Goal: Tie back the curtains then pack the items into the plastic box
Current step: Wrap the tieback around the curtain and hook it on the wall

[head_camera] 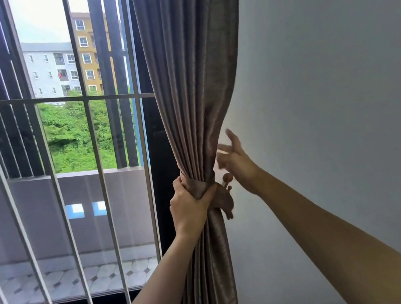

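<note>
A brown curtain hangs gathered beside the window, pinched in at its waist. A tie-back band of the same brown cloth wraps that waist. My left hand is shut around the bunched curtain and the band from the left. A bronze wall hook with round knobs sticks out just right of the gather, with the band's loose end hanging below it. My right hand hovers open, fingers spread and blurred, at the curtain's right edge just above the hook. No plastic box is in view.
A plain white wall fills the right side. The glass window with white metal bars is to the left, its dark frame next to the curtain. A tiled balcony and buildings lie outside.
</note>
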